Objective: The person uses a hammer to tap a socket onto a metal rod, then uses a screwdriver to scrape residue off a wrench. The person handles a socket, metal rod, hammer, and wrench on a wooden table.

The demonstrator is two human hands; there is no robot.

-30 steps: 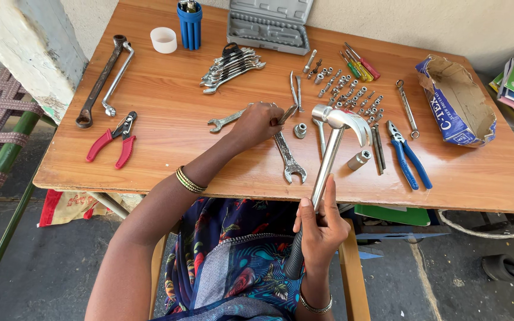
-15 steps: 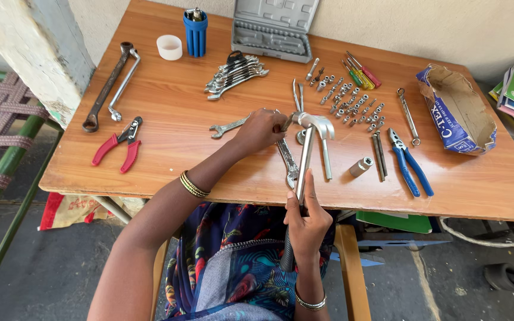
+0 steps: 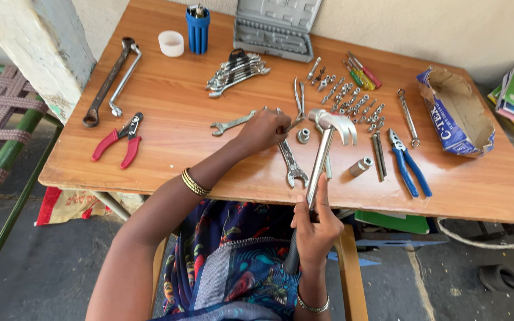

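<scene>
- The right hand (image 3: 316, 226) is clenching the lower shaft of a claw hammer (image 3: 323, 148), holding it off the near edge of the tabletop (image 3: 168, 137); the steel head is hanging over the middle of the tabletop, claws pointing right.
- The left hand (image 3: 264, 129) is resting on the tabletop with fingers curled around a small tool that is mostly hidden under them, so what it is cannot be told; a gold bangle (image 3: 195, 182) is sitting on that wrist.
- A combination wrench (image 3: 291, 163) is lying just right of the left hand, and a smaller open-end wrench (image 3: 231, 123) is lying to its left.
- Two loose sockets are standing near the hammer: one (image 3: 303, 136) beside the head, another (image 3: 360, 166) lying on its side further right.
- A grey moulded tool case (image 3: 276, 27) is sitting open at the far edge; its contents are too small to tell.
- A blue cylindrical holder (image 3: 197, 30) is holding bits or drivers upright, and a white round cup (image 3: 171, 43) is standing just left of it, its inside not showing.
- A torn blue cardboard box (image 3: 456, 113) is lying open on its side at the right, and its visible inside is showing only brown card.
- A bunch of wrenches (image 3: 236, 71) is lying fanned in front of the case.
- Red-handled pliers (image 3: 119, 141) are lying at the left, blue-handled pliers (image 3: 410, 163) at the right.
- Rows of small sockets and bits (image 3: 355, 104) are lying between the hammer head and the box.
</scene>
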